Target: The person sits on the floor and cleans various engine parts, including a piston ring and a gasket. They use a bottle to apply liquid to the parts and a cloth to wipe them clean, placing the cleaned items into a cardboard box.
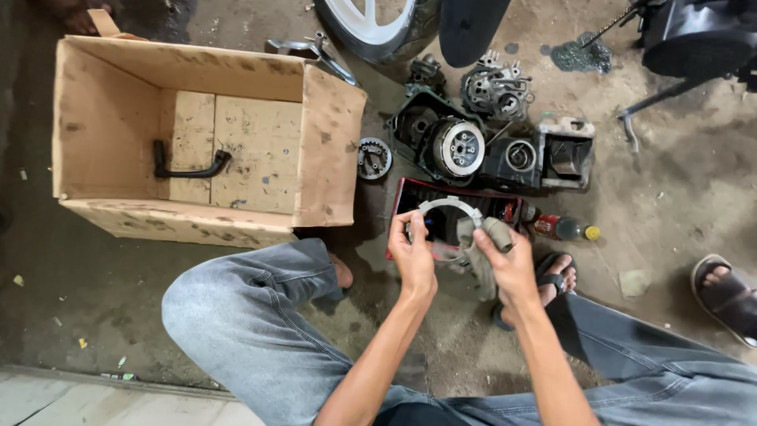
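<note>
Metal ring [448,207] in my left hand [412,256]: dull grey, smooth. Rag [479,246] in my right hand [512,264]: grimy matt cloth. Box [327,150]: stained rough cardboard. Tray [402,193]: glossy red plastic. Engine case [441,142]: greasy dark metal. Floor [95,284]: rough, dusty concrete.

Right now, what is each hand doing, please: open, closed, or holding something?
Left hand: closed on a grey metal ring.
Right hand: closed on a grey rag against the ring.

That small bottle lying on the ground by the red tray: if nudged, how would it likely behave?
The bottle lies on its side on the dirt floor, so it would probably roll. It looks small and likely light. Its smooth surface may be slippery.
</note>
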